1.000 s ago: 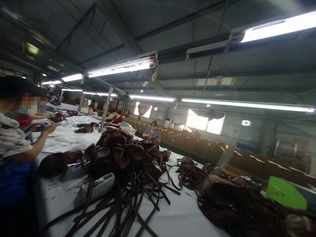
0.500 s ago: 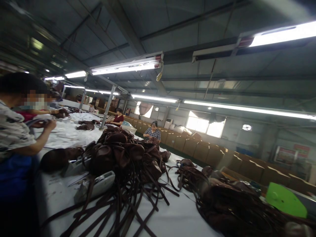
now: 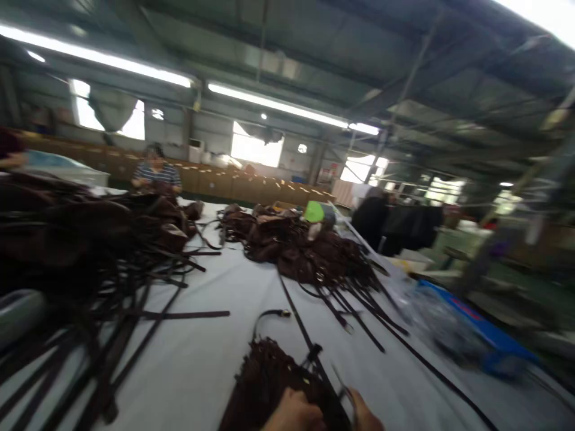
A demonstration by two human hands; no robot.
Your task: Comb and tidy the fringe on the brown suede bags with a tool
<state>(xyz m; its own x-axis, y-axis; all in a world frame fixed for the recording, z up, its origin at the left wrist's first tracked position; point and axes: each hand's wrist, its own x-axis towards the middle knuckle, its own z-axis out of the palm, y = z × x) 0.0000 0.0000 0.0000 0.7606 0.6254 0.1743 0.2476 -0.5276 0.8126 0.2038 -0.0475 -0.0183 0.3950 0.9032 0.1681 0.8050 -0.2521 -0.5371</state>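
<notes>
A dark brown bag with a ruffled top edge and straps lies on the white table at the bottom of the view. My left hand has its fingers closed on the bag's near side. Just right of it, my right hand grips a pair of scissors, whose thin metal blades point up and left beside the bag. Both hands are cut off by the lower edge, and motion blurs the blades. One strap with a buckle curves out beyond the bag.
Brown bags with trailing straps form a large pile on the left and another pile farther off. A blue package with clear plastic sits to the right. Across the table is a person in a striped top. Cardboard boxes line the back.
The view has swung right and down. My two hands, the scissors and the near bag are now in the picture, while the person at the left edge has gone out of it.
</notes>
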